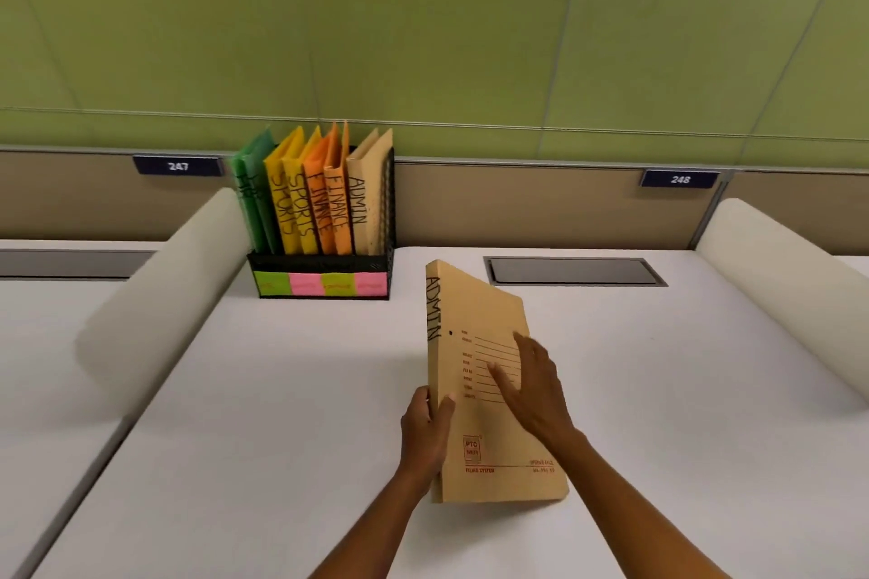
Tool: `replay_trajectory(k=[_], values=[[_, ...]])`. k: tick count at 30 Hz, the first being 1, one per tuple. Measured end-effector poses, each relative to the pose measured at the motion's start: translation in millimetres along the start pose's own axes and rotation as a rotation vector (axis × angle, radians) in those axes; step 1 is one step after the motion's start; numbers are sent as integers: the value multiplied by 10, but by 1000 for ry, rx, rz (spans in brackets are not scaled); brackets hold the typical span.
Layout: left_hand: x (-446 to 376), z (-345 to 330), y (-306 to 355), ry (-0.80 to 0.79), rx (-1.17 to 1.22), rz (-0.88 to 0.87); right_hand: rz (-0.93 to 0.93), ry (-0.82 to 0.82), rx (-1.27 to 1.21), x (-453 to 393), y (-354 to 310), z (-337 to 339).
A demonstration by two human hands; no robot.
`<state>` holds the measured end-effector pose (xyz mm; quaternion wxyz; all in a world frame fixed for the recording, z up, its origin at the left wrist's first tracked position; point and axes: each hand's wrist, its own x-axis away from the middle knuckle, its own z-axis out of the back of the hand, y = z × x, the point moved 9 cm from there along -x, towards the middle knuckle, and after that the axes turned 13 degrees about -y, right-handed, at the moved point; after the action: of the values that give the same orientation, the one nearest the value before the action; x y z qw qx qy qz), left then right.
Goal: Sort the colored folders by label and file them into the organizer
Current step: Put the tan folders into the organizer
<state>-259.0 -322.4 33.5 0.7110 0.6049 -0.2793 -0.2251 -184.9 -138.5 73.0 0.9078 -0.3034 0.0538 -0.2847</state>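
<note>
Head view only. Tan folder marked ADMIN on the spine, held up off the white desk, spine to the left, cover facing up and to the right, lower corner close to the desk surface; contact there unclear. Left hand gripping the spine edge, thumb over the front, fingers wrapped behind. Right hand spread flat, fingers straight, lying on or just over the cover; actual contact hard to confirm because of motion blur.

Handling judgement: thin card folder, probably light, stiff enough to stay flat when held by one edge, likely to flex or gape at the open side. Smooth card, slight slip risk with a flat palm. Best hold likely the spine, where both covers meet, with the other hand steadying the face. Not fragile, though corners could bend against the rack wall.

Black mesh organizer at the back of the desk, well apart from the held folder. Inside, left to right: green folders, yellow folders reading SPORTS, orange folders reading FINANCE, one tan folder in the rack reading ADMIN at the far right. Likely target: that rightmost slot.

Hard to make out: lettering on the green folders, text on the green and pink sticky notes across the rack front, small print on the held cover. Dividers inside the rack hidden, free room in the last slot unknown. Contents of the held folder hidden. Forearms cut off at the bottom edge.
</note>
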Motion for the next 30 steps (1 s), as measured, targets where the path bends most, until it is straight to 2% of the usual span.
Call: replay_trajectory(k=[7, 13, 16, 22, 30], values=[[-104, 521, 235, 57, -1, -91, 286, 49, 30, -533, -1453, 285], [-355, 724, 526, 89, -107, -220, 479, 90, 71, -1027, -2358, 655], [-476, 790, 626, 121, -146, -261, 488, 57, 53, -1279, -2569, 840], [-824, 824, 740, 182, -195, -297, 547, 103, 99, -1668, -2752, 1138], [-1147, 729, 636, 210, -251, -275, 626, 50, 147, -1865, -2881, 1190]])
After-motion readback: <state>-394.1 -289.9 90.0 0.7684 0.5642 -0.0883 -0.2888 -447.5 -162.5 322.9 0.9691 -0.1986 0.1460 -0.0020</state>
